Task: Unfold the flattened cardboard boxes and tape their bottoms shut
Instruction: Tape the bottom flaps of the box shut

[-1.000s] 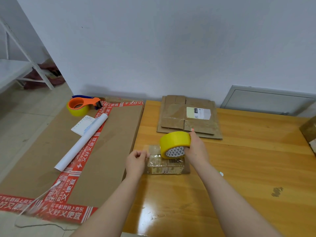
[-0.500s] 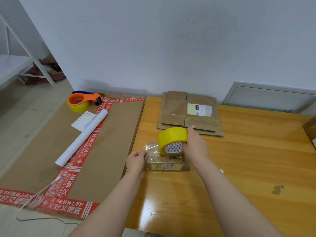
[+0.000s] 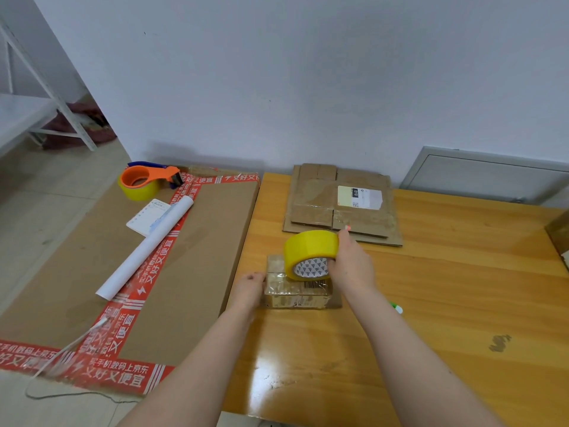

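Note:
A small cardboard box (image 3: 297,292) wrapped in clear tape stands on the wooden table (image 3: 431,303). My right hand (image 3: 349,263) grips a yellow tape roll (image 3: 309,252) held on edge just over the box's top. My left hand (image 3: 250,286) sits at the box's left end, fingers curled against the tape end there. A stack of flattened cardboard boxes (image 3: 341,204) with a white label lies behind, near the wall.
Left of the table lies a large flat carton (image 3: 184,272) with red printed tape. On it are an orange tape dispenser (image 3: 147,180), a white paper roll (image 3: 144,251) and a notepad (image 3: 147,215). A brown box corner (image 3: 558,232) shows at the right edge.
The roll has come down closer to the box top, and the loose strip of clear tape between my hands has been laid down. My left hand stays at the box's left end.

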